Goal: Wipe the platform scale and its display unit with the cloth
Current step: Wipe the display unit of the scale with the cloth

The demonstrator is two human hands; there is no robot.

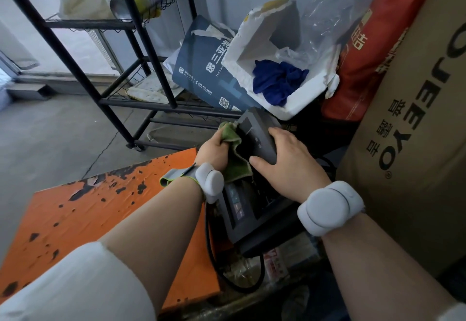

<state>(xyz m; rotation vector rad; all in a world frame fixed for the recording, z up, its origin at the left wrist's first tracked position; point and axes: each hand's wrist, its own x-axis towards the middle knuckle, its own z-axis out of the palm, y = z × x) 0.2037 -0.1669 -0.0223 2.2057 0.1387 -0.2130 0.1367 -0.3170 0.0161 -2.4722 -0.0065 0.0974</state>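
A person's left hand point(214, 150) bunches a green cloth point(233, 149) against the left face of the display unit point(254, 134), its long axis running near to far, as the right hand point(285, 161) lies flat steadying it beside the chipped orange platform scale point(100, 209).

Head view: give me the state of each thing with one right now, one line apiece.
Left hand: grips the green cloth.
Green cloth: bunched, pressed against the display unit's left side.
Right hand: rests flat on the display unit, steadying it.
Display unit: tilted, screen dark.
Orange platform: paint chipped, nothing on it.
Foam box: open, rim broken, blue fabric crumpled inside.
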